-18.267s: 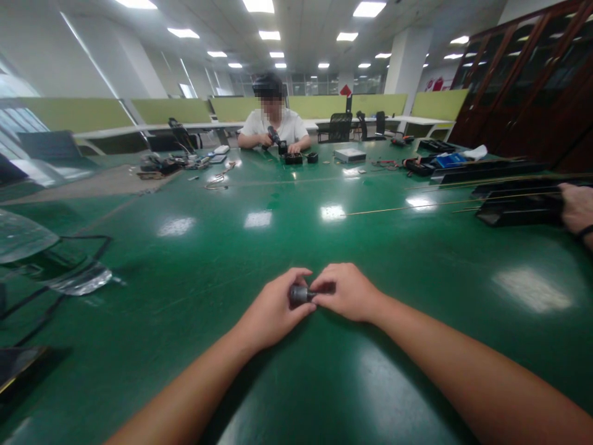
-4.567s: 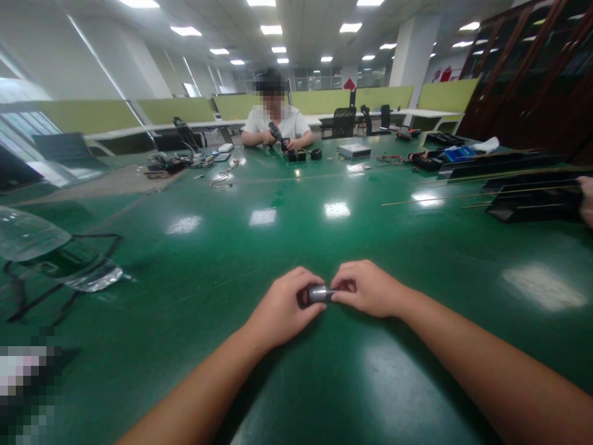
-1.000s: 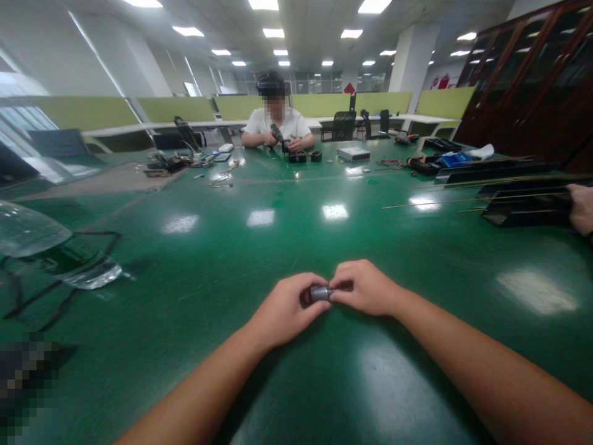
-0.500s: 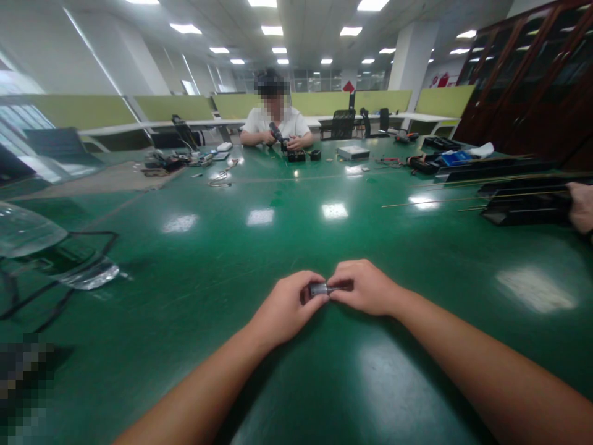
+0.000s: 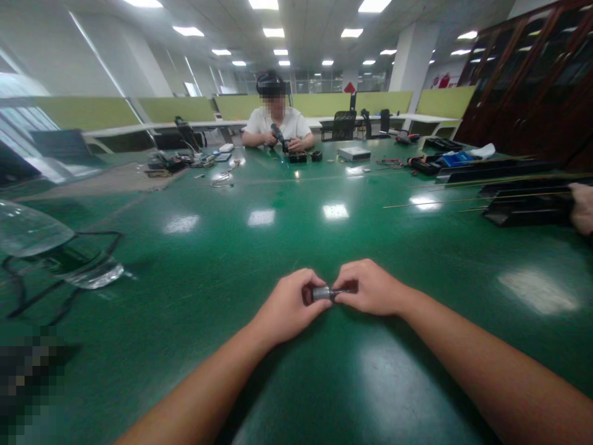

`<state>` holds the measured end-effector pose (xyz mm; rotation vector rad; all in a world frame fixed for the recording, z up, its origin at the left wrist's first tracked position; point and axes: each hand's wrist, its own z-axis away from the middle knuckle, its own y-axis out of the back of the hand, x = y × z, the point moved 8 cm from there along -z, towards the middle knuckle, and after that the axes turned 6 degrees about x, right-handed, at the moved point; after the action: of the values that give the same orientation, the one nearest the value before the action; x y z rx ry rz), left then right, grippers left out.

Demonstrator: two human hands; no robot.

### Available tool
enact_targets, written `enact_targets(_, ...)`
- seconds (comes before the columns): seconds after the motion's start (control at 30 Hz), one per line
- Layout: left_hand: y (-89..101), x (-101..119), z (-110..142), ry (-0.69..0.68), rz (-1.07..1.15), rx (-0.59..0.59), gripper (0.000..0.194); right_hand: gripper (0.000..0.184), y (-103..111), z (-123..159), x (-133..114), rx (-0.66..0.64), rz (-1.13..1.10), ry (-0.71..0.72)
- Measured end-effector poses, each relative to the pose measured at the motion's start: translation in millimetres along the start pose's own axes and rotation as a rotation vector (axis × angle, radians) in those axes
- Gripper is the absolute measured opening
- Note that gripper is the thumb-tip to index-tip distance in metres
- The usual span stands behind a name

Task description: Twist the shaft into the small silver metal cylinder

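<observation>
Low over the green table, in the middle of the head view, both my hands hold one small silver-grey metal cylinder. It lies level, with a thin dark stem pointing right. My left hand curls round the cylinder's body, thumb in front and fingers behind. My right hand pinches the stem between thumb and fingertips. The cylinder's left end is partly in shadow inside my left hand, and its exact kind is too small to tell.
A clear plastic bottle lies at left beside a black cable. Across the table a person holds a power tool. Black channel pieces and thin rods lie at right, near another person's hand. Electronic parts sit at the far left.
Compared with the oldest frame, my hands and the cylinder appear slightly farther right. Over the last second the grip stays the same, with only tiny finger shifts and slightly more stem showing.
</observation>
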<state>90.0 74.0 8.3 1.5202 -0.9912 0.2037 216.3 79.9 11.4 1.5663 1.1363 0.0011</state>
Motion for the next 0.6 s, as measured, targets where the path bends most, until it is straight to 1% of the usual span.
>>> enact_targets(0.6,0.2,-1.0,0.7,-0.008,-0.006,0.002,0.017,0.012,2.6,3.1,7.8,-0.05,0.018,-0.027)
